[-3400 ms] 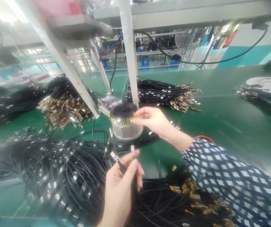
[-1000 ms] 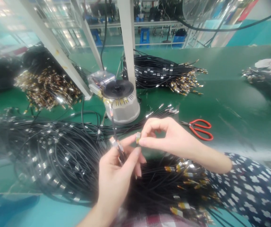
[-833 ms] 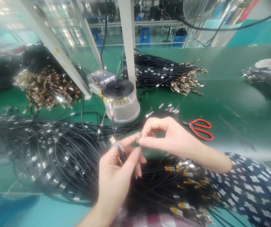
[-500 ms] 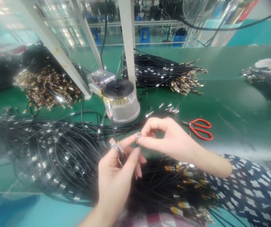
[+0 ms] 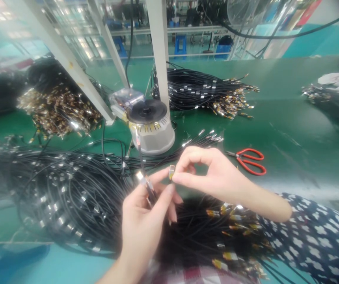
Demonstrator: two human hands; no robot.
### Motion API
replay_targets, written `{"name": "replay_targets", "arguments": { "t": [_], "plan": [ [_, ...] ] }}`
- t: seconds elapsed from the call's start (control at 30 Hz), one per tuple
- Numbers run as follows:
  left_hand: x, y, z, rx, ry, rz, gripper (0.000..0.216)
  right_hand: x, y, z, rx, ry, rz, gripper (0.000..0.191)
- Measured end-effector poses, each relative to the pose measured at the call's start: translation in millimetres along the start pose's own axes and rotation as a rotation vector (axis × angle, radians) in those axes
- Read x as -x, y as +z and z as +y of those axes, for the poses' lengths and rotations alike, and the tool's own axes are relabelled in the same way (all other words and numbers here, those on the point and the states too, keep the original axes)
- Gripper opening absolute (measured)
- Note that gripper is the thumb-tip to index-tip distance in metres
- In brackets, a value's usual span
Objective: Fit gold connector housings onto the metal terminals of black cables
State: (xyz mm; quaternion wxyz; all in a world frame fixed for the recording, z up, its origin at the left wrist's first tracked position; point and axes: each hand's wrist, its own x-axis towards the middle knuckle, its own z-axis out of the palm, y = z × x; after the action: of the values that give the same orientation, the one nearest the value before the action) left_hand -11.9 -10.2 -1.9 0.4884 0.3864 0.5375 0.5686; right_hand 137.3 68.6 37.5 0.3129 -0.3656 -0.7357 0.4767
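Observation:
My left hand [image 5: 146,221] is closed around a few black cables, and their metal-ended connectors [image 5: 140,178] stick up past the thumb and fingers. A cable connector [image 5: 171,172] with a silver metal shell and a yellow band stands upright at the left index fingertip. Thumb and finger of my right hand [image 5: 211,169] pinch at this connector's right side. Below the hands lies a bundle of black cables [image 5: 193,221] with taped yellow and silver ends. Just beyond is a round tape dispenser [image 5: 154,138] with a black top disc and yellow strips around its rim.
Red-handled scissors [image 5: 250,161] lie right of my right hand. A large heap of black cables [image 5: 77,189] covers the left side. More cable bundles sit behind, one at the back [image 5: 199,90] and one at the left [image 5: 60,106]. White posts [image 5: 159,51] rise beside the dispenser.
The connector between my hands has tilted slightly and shows more of its yellow band. My right fingers have shifted a little. The left hand keeps hold of its cables.

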Motion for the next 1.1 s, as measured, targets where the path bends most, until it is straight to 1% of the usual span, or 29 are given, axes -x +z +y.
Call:
{"name": "replay_targets", "arguments": {
  "t": [0.27, 0.47, 0.57, 0.7, 0.83, 0.9, 0.97, 1.1],
  "plan": [
    [2, -1, 0, 0.002, -0.003, -0.011, 0.028, -2, 0, 2, 0.015, 0.012, -0.002, 0.01],
    [3, 2, 1, -0.006, 0.001, 0.001, 0.028, -3, 1, -2, 0.007, 0.099, 0.002, 0.009],
    [4, 2, 0, -0.004, 0.008, 0.014, 0.027, -4, 3, -1, -0.04, 0.15, -0.003, 0.009],
    [1, 0, -1, 0.033, -0.017, 0.0, 0.028, -6, 4, 4, -0.097, 0.174, -0.004, 0.008],
    [-3, -1, 0, 0.08, -0.048, -0.025, 0.029, -5, 4, 12, -0.28, 0.224, -0.04, 0.017],
    [-4, 1, 2, 0.088, -0.052, 0.001, 0.03, -4, 5, 17, -0.338, 0.233, -0.004, 0.021],
    [-3, 2, 4, 0.085, -0.05, 0.038, 0.031, -3, 7, 20, -0.346, 0.222, 0.049, 0.023],
    [-1, 4, 7, 0.077, -0.057, 0.068, 0.032, -1, 16, 24, -0.389, 0.211, 0.058, 0.025]
  ]
}}
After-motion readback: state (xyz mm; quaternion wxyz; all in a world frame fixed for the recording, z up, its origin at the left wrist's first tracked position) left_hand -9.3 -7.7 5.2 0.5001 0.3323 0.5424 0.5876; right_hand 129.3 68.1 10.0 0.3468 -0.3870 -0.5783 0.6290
